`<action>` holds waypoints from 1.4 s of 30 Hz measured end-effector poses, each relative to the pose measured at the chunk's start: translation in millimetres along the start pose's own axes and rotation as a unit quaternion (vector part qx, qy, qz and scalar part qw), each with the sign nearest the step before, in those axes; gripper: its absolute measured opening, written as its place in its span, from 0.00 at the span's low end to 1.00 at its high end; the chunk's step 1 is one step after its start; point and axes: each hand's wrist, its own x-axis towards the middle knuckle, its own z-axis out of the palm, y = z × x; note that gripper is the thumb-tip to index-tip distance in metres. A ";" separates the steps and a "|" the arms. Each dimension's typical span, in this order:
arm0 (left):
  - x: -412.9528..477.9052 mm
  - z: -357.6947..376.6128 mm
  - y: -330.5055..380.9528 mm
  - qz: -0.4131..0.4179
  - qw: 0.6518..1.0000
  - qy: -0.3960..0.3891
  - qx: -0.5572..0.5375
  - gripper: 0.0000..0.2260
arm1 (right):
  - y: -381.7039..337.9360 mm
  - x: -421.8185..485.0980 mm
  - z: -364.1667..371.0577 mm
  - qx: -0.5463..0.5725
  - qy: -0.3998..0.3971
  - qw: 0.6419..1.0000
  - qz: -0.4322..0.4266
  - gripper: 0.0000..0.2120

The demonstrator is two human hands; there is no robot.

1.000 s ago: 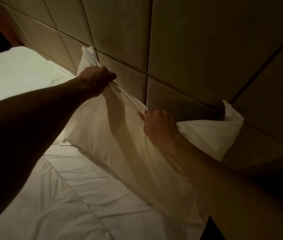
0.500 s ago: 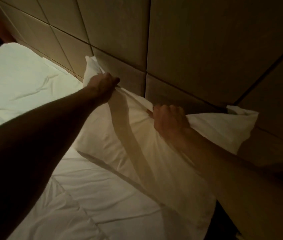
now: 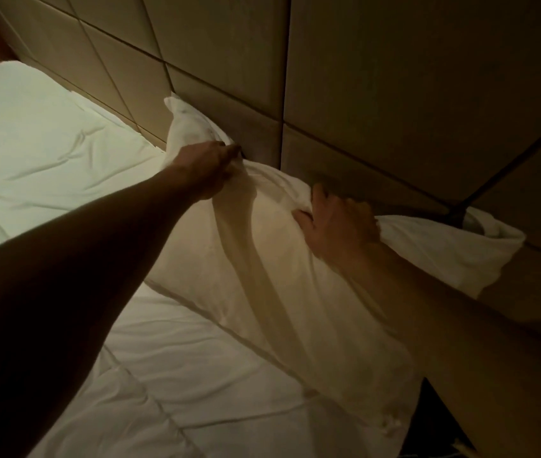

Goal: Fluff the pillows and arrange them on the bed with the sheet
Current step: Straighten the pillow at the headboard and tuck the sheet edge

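1. Left hand [image 3: 208, 166] at the end of a straight, outstretched arm; fingers clamped on the top edge of the plump white fabric pillow [image 3: 262, 269], near its upper corner.
2. Right hand [image 3: 338, 226] pressed on the same edge; fingers curled into the cloth.
3. Pillow leaning against the beige padded panel headboard [image 3: 394, 94]; lower edge resting on the white quilted sheet [image 3: 196, 375].
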 end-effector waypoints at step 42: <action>-84.8 -30.4 189.9 0.245 0.962 0.090 -0.086 0.21 | 59.0 -144.1 -72.6 0.051 0.118 0.984 0.127 0.16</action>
